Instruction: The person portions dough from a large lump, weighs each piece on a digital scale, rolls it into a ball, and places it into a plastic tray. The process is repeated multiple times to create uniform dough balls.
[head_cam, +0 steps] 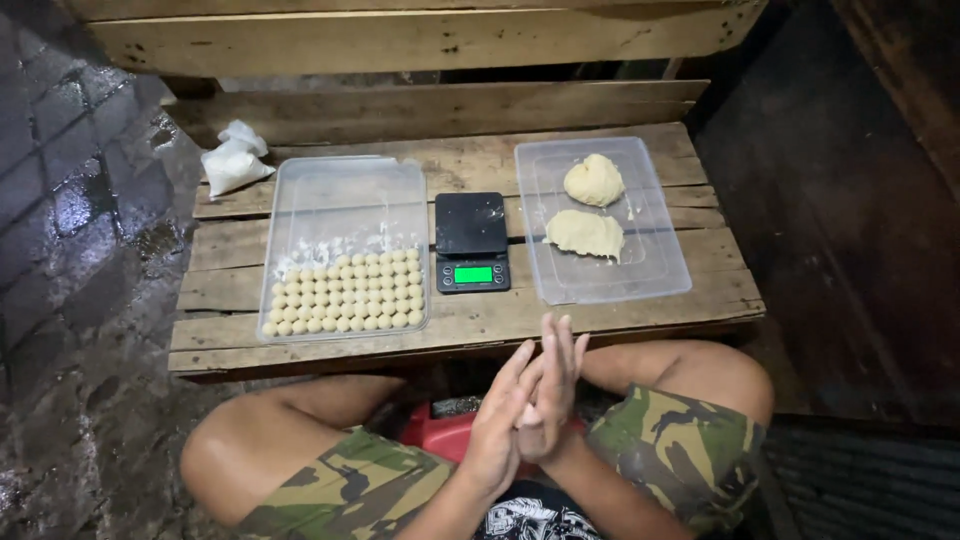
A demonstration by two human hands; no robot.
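Head view: the left hand (497,425) and right hand (552,385) are pressed palm to palm, presumably around a hidden dough piece. Ball size could drift unless portions from the pale dough lumps (586,233) are weighed on the black digital scale (471,242).

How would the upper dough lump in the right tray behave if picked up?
The upper dough lump looks soft and irregular, so it would likely sag and dent rather than hold shape. Crumbs on the clear tray suggest it may stick or shed bits. Its flattish base makes rolling unlikely.
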